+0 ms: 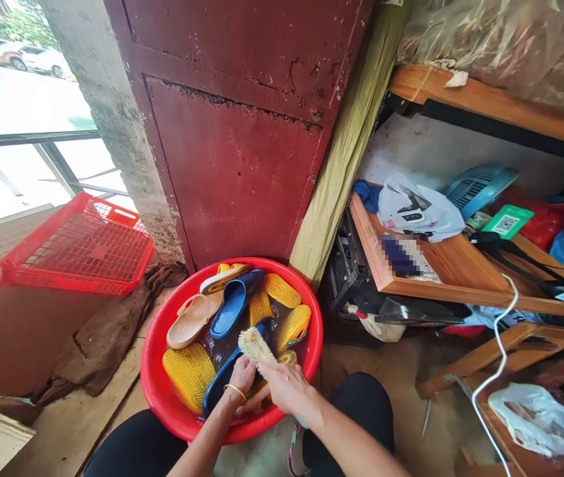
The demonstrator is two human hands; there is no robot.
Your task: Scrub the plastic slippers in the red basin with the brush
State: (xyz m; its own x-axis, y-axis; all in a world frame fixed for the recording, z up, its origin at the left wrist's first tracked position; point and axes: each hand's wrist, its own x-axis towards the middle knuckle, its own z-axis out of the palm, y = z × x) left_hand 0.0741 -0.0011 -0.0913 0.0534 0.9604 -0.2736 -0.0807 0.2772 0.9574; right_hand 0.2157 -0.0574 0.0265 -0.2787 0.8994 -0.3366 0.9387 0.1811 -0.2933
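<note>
The right hand [285,387] is closed firmly around the back of a pale-bristled scrubbing brush [256,347], whose bristled end points toward 11 o'clock. The left hand [242,375], with a gold-coloured bangle [234,391] at its wrist, is curled partly shut and has hold of a dark blue slide sandal [219,389]. That sandal's long axis runs from 7 o'clock to 1 o'clock, with its far end passing close under the brush. The left hand is on it, and the right hand lies just beside. Both hands work at the near edge of a red plastic basin [155,351] of murky water, which also holds yellow sandals [189,375], a beige sandal [193,320] and another blue slide sandal [236,303]. Farther out, a brown cloth [97,338] and a red plastic crate [77,245] lie at 10 o'clock, a rust-red metal door [226,146] stands at 12, and a wooden shelf [460,265] sits at 2.
</note>
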